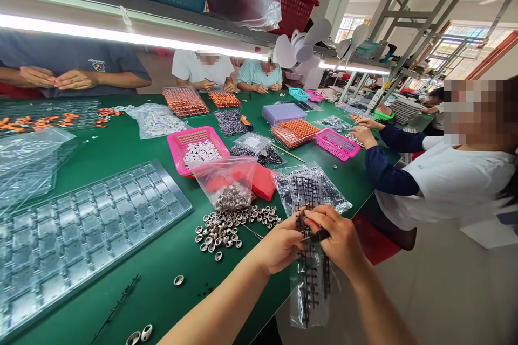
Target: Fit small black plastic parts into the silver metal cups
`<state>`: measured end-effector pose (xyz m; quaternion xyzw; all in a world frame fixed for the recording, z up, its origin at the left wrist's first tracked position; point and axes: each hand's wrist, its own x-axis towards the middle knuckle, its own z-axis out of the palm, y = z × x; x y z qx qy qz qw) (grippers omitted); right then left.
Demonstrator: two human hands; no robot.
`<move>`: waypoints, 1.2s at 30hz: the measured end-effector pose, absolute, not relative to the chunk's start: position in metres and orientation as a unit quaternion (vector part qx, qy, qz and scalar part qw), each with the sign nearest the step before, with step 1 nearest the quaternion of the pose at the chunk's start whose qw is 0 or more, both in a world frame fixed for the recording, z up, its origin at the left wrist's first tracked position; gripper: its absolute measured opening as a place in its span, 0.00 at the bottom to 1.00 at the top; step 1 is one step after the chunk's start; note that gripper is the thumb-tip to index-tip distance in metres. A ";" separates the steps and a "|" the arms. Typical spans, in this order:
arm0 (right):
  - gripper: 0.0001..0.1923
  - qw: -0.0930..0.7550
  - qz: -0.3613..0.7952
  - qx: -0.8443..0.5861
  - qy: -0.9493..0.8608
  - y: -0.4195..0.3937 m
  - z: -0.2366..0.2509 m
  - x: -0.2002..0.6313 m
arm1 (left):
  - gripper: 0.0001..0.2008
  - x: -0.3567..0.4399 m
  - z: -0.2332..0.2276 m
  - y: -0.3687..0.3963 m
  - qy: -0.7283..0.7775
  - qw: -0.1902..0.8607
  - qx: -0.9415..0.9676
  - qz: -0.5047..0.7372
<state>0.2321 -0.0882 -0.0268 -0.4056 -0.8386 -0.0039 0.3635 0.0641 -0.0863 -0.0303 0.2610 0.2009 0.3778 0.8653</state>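
At the table's near edge, my left hand (283,245) is closed on a clear plastic bag (297,307) of black plastic strips with small knobs. The bag hangs below the hands, over the edge. My right hand (340,234) meets the left at the bag, its fingers bent and pinched together. A small black object (318,236) shows in that hand; its kind is hard to tell. Beyond my hands lies a silvery bag (327,188). Left of them are a heap of silver ring-shaped parts (220,234), an open zip bag (232,194) of the same parts and tweezers (253,232).
A clear compartmented tray (93,226) fills the left. A loose black strip (115,307) lies near the front edge. Pink baskets (176,153) and orange parts (299,128) stand farther back. Co-workers sit across the table, and one person (453,172) sits at the right.
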 end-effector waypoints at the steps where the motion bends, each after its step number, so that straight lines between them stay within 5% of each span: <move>1: 0.14 0.350 -0.030 -0.394 -0.849 -0.088 -0.028 0.232 | 0.25 0.064 -0.030 -0.086 0.202 0.866 0.257 0.378; 7: 0.13 0.317 -0.137 -0.298 -0.890 -0.082 -0.026 0.233 | 0.18 0.065 -0.029 -0.083 0.209 0.868 0.247 0.376; 12: 0.08 0.330 -0.052 -0.338 -0.880 -0.078 -0.027 0.231 | 0.14 0.063 -0.030 -0.082 0.189 0.872 0.267 0.364; 21: 0.05 0.372 0.146 -0.378 -0.835 -0.082 -0.019 0.234 | 0.27 0.063 -0.034 -0.082 0.184 0.883 0.278 0.330; 36: 0.05 0.503 0.113 -0.546 -0.661 -0.103 0.001 0.270 | 0.37 0.056 -0.051 -0.072 0.136 0.902 0.240 0.333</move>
